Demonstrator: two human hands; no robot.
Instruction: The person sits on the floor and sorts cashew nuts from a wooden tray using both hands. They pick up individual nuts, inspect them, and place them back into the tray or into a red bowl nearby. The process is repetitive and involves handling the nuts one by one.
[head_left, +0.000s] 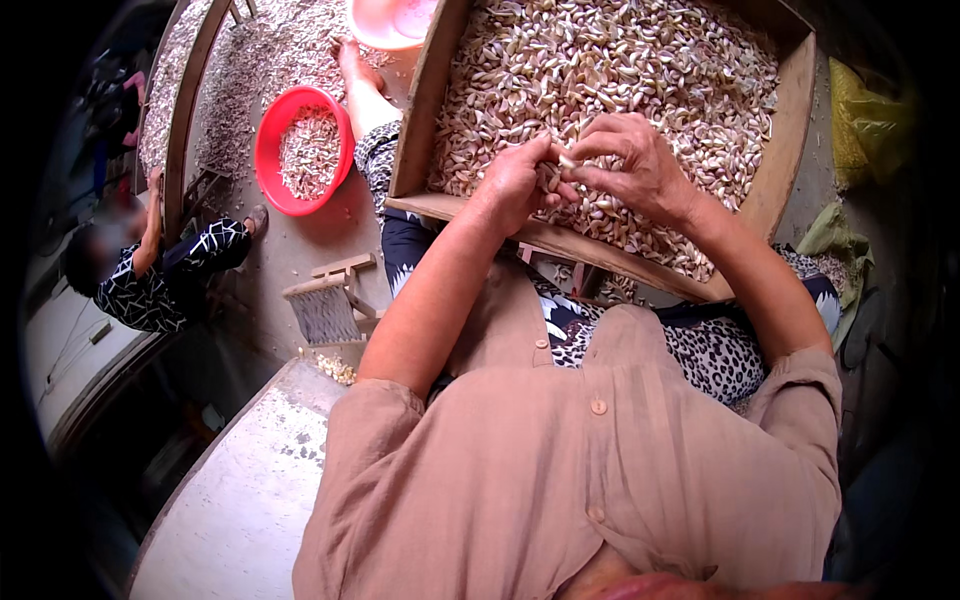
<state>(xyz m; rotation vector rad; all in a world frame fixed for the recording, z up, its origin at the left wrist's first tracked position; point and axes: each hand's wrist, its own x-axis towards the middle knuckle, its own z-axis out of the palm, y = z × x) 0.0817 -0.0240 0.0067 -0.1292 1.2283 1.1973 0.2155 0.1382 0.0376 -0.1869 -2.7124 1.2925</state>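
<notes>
A wooden tray (784, 172) full of garlic cloves (600, 67) lies across my lap. Over its near half, my left hand (517, 180) is curled, with pale cloves at its fingers and palm. Close beside it on the right, my right hand (637, 161) pinches a whitish garlic clove (566, 162) between thumb and fingertips. The fingertips of both hands almost meet there. Loose cloves lie under and around both hands.
A red plastic basin (266, 154) with cloves stands on the floor at left, near a small wooden stool (322, 311) and a pink basin (390, 22). A co-worker (157, 277) sits far left by another wooden tray (184, 112). Yellow sacks (862, 127) lie at right.
</notes>
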